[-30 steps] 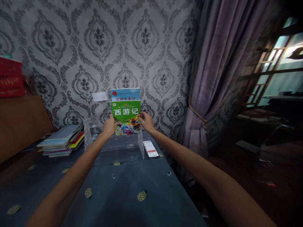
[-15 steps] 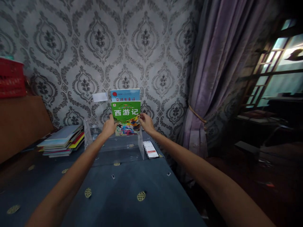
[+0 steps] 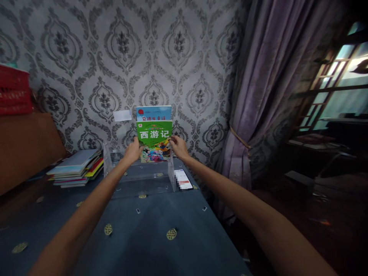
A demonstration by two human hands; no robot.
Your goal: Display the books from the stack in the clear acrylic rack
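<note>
A green book with large white characters and colourful figures on its cover stands upright in front of me. My left hand grips its left edge, fingers closed. On the opposite edge, my right hand pinches the cover side between thumb and fingers. Behind it rises a blue book, of which only the top strip shows. Both books are at the right part of a clear plastic rack; whether the green book's bottom touches the rack I cannot tell.
A stack of books lies left of the rack. A phone rests against the rack's right side on the dark blue tablecloth. A red basket sits on a brown box at far left. A purple curtain hangs right.
The view has shifted slightly, so everything sits a little differently in it. Both hands keep their hold on the green book, which stands almost unmoved before the blue one.
</note>
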